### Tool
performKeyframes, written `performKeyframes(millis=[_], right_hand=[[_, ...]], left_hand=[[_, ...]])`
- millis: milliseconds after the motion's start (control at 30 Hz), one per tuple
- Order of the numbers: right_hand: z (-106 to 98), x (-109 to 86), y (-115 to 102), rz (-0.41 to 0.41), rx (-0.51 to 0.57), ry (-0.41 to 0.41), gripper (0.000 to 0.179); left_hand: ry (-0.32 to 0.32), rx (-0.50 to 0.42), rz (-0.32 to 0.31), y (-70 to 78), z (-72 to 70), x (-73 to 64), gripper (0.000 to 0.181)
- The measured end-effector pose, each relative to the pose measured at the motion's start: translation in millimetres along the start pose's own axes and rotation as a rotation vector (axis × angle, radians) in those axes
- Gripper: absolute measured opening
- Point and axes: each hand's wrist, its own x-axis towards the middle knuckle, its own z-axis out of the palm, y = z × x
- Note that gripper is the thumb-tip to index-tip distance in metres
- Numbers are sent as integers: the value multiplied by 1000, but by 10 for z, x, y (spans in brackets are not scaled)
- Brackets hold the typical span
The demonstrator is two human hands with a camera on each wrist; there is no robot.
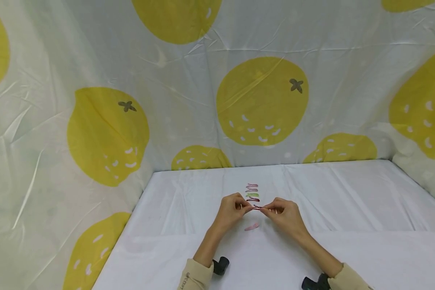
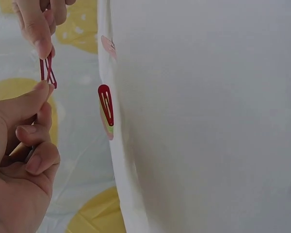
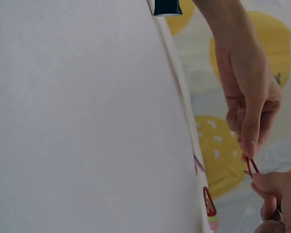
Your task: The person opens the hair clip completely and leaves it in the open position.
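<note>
A red snap hair clip [image 2: 48, 70] is stretched between my two hands, its narrow prongs spread apart. My left hand [image 1: 232, 211] pinches one end between thumb and finger. At the other end, the thumb and fingertips of my right hand [image 1: 285, 216] pinch it too. The clip [image 3: 252, 166] is held above the white table, its ends covered by fingertips. Just beyond the hands lie a dark red clip [image 1: 253, 199], a green clip [image 1: 252, 195] and two pink clips [image 1: 251, 185] in a column. Nearer me, a single pink clip [image 1: 251, 227] lies on the cloth.
A white cloth covers the table [image 1: 366, 201], with some folds in it. Behind and to the left hangs a pale curtain [image 1: 181, 100] printed with yellow lemons. Black wrist devices [image 1: 221, 266] sit at both sleeve cuffs.
</note>
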Motion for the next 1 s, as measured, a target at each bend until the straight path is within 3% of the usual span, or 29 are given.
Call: performKeyframes(millis=[133, 400, 733, 1000], right_hand=[[-4, -1, -10, 19, 1, 4, 8], [-15, 6, 1, 81, 74, -51, 5], [11, 149, 116, 359, 43, -105, 9], [103, 246, 210, 382, -22, -128, 6]], left_hand=[[-55, -16, -38, -5, -46, -8, 5], [-127, -18, -56, -2, -133, -9, 5], [-199, 6, -123, -155, -83, 194, 3], [-235, 59, -186, -269, -42, 284, 4]])
